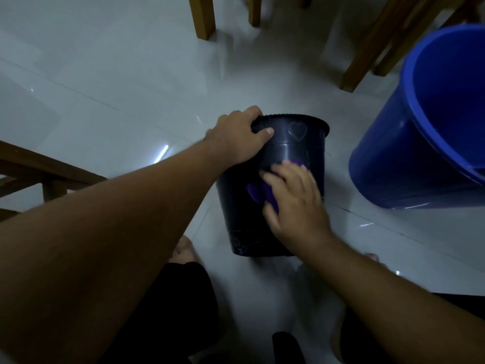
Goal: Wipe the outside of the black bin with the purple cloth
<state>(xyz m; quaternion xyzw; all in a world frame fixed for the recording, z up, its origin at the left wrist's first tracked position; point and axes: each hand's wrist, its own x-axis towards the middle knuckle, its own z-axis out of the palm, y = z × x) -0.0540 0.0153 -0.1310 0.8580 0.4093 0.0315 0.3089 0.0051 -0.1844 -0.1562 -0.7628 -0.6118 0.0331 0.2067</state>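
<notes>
One head-worn wide-angle camera gives the only view, looking steeply forward and down from above the person's own arms. It sits close: both forearms run in from the bottom corners and fill much of the lower half. The black bin (273, 179) falls near centre, the tiled floor (118, 82) spreads beyond, and the wide lens bends a blue bucket (420, 143) at the right edge.

Blue bucket (409, 164), wooden chair legs (204, 17)

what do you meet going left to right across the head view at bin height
wooden frame → left hand gripping the black bin rim → right hand pressing the purple cloth on the bin's side → blue bucket
</notes>
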